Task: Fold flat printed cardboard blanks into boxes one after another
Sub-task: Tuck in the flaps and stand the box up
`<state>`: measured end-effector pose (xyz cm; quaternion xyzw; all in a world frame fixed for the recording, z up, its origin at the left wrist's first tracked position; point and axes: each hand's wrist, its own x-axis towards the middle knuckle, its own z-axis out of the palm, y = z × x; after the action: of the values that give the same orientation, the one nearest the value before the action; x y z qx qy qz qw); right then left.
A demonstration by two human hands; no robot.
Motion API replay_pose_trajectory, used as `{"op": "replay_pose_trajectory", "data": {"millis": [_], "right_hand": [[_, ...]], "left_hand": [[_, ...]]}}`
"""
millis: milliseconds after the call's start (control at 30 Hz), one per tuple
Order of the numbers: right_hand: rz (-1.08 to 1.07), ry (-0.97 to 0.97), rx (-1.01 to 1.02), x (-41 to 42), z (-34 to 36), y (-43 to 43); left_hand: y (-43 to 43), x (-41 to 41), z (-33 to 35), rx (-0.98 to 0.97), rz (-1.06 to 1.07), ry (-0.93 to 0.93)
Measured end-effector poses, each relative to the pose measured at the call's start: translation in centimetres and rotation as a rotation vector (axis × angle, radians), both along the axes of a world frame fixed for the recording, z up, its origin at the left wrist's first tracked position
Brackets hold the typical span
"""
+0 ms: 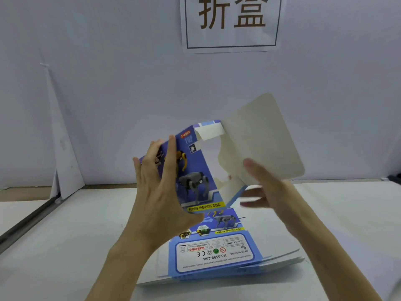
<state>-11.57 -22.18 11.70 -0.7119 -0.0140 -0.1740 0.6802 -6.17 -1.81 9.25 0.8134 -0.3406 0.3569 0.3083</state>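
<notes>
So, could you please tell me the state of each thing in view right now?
box: held above the table, opened partway into a tube, end not yet closed.
large flap: open, standing up, plain inside facing the camera.
stack of flat blanks: lying flat on the table, unfolded.
left hand: grips the box by its printed face.
right hand: open, fingers spread at the box's open end, blurred; contact unclear.

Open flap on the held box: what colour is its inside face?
Flap of the box: plain off-white, unprinted; head view.
</notes>
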Motion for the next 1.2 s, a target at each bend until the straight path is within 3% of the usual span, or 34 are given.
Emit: {"op": "replay_pose_trajectory", "data": {"millis": [100, 200, 267, 367, 433, 500, 600, 733, 1000, 1100, 1200], "right_hand": [[-0.153, -0.326, 0.195, -0.2, 0.3, -1.5], [0.01, -0.382, 0.47, -0.3, 0.3, -2.1], [0.157, -0.275, 0.633, 0.0, 0.2, -1.9], [0.421, 0.099, 0.932, 0.9, -0.7, -0.5], [0.591, 0.276, 1.041, 1.1, -1.2, 0.4], [0.573, 0.316, 1.048, 1.1, -1.3, 0.1], [0.278, 0.16, 0.935, 1.1, -0.5, -0.5], [-0.06, -0.209, 0.539, 0.9, -0.8, -1.6], [-0.366, -0.513, 0.128, 0.5, -1.1, -1.1], [-0.341, -0.497, 0.126, 0.6, -1.0, -1.3], [0.069, -0.349, 0.444, 0.4, -0.2, -1.4]], "left_hand": [[0.1, 0.1, -0.1, 0.011, -0.02, 0.017], [0.3, 0.3, -0.1, -0.007, -0.089, -0.029], [0.6, 0.3, 0.2, -0.051, -0.156, -0.048], [-0.4, 0.0, 1.0, -0.082, -0.215, -0.073], [-0.9, -0.2, 1.6, -0.225, -0.224, 0.105], [-0.8, -0.4, 1.5, -0.14, -0.218, 0.108], [0.9, 0.0, 0.5, 0.008, -0.199, -0.02], [1.0, -0.3, 1.0, 0.05, -0.12, -0.016], [0.9, -0.7, 0.9, 0.191, 0.028, -0.019], [0.4, -0.8, 0.8, 0.195, 0.068, -0.036], [0.3, -0.6, 0.6, 0.205, 0.086, -0.061]]}}
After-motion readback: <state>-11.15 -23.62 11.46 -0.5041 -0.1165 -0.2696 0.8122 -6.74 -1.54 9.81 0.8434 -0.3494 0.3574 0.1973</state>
